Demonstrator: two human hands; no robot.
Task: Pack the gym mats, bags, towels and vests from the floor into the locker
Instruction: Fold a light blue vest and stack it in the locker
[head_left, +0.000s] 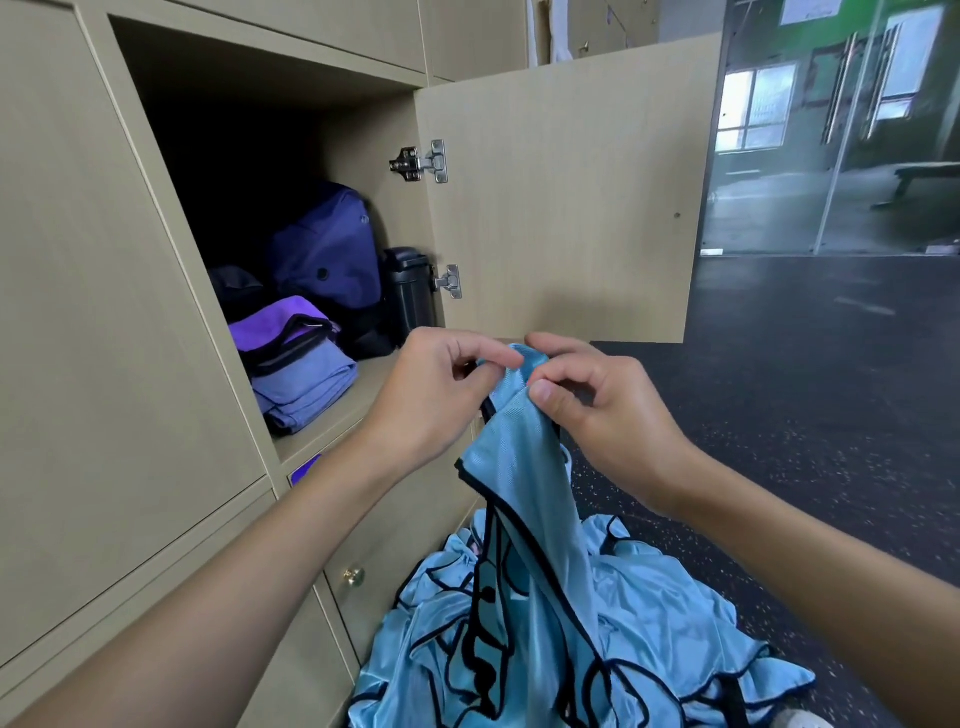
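Grip: the left hand (431, 395) and the right hand (608, 410) each pinch the top fold of a light-blue vest (519, 467) between thumb and forefinger at frame centre, with the other fingers curled.
Held vest: it has black trim and hangs down from the 2 pinches; its lower end is lost among the fabric below.
Pile (649, 623): more light-blue vests are heaped on the dark floor (805, 389) at the bottom centre. They cannot be counted, and the bottom edge of the frame cuts them off.
Locker (374, 384): the compartment in the upper left is open, with its door (561, 208) swung out to the right.
Inside: folded purple towels (296, 364) lie at the front, a purple bag (327, 260) stands behind them, and a black container (410, 291) is at the right wall.
Hard to tell: a dark item (239, 286) lies behind the towels, and the back of the compartment is in shadow.
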